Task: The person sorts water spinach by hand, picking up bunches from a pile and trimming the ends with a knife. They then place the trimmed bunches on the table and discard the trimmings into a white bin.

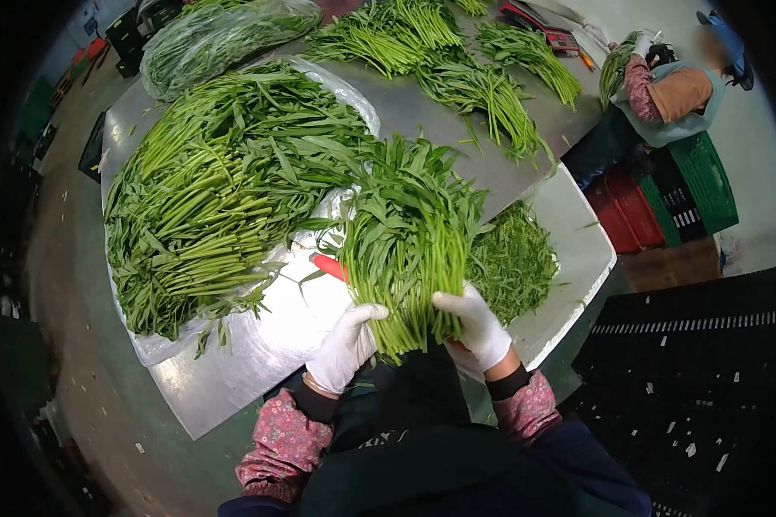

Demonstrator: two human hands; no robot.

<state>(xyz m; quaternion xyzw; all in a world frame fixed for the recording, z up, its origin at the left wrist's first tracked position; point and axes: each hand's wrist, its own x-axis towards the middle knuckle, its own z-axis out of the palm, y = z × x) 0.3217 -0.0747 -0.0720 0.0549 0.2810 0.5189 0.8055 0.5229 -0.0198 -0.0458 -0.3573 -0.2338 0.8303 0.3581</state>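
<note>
Both my hands wear white gloves and hold one bunch of leafy green stems (409, 250), its cut ends toward me and its leaves pointing away. My left hand (345, 345) is closed round the left side of the stems, thumb on top. On the right side, my right hand (478, 326) grips the same bunch, with its thumb over the stems. Just left of the bunch, a red handle (328, 266) lies on the metal table (190, 388), partly hidden by leaves. A large heap of greens (224, 189) rests on plastic film to the left.
Several bundles (483, 95) lie at the table's far side, near a red scale (556, 36). A bagged heap (224, 43) is at the back left. To the right stands a white bin (591, 250) with loose leaves. A co-worker (677, 95) stands beyond, near green and red crates (703, 185).
</note>
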